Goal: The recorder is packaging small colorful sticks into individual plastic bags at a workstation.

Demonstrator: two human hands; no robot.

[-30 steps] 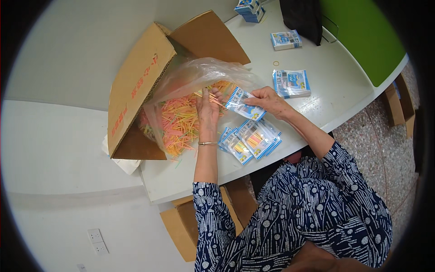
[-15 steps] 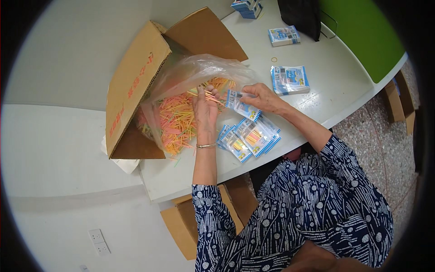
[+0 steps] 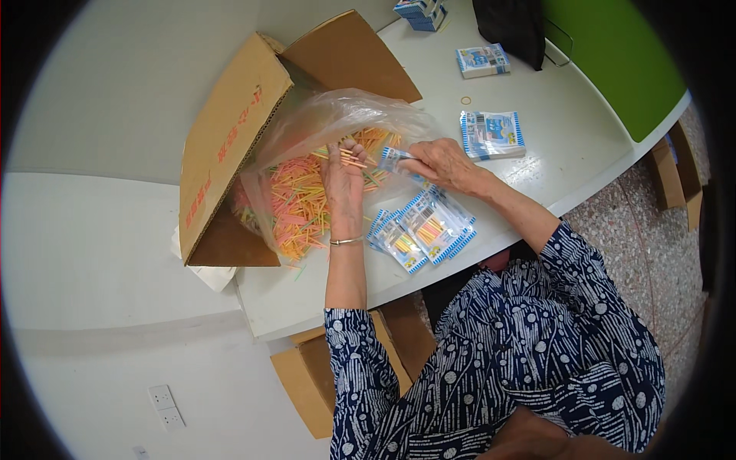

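My left hand (image 3: 343, 184) is closed on a few thin pastel sticks (image 3: 352, 158), held above the open box. Just right of it, my right hand (image 3: 447, 166) grips a small clear packet (image 3: 394, 157) with blue-striped ends, its fingers covering much of it. The packet's near end points toward the sticks; whether its mouth is open I cannot tell. Below my hands lie several overlapping packets (image 3: 432, 230), and coloured sticks show through their clear fronts. Loose pink, yellow, orange and green sticks (image 3: 295, 199) fill a clear plastic liner (image 3: 337, 111) to the left.
A cardboard box (image 3: 230, 146) on its side holds the liner, flaps spread. On the white table (image 3: 552, 126) lie two stacks of flat packets (image 3: 492, 132), a rubber band (image 3: 465, 100) and a black bag (image 3: 510, 31). More packets (image 3: 420, 14) sit at the far edge.
My right hand has shifted its grip and turned, now covering more of the packet. My left hand stays in nearly the same place, with the sticks slightly moved in its fingers.
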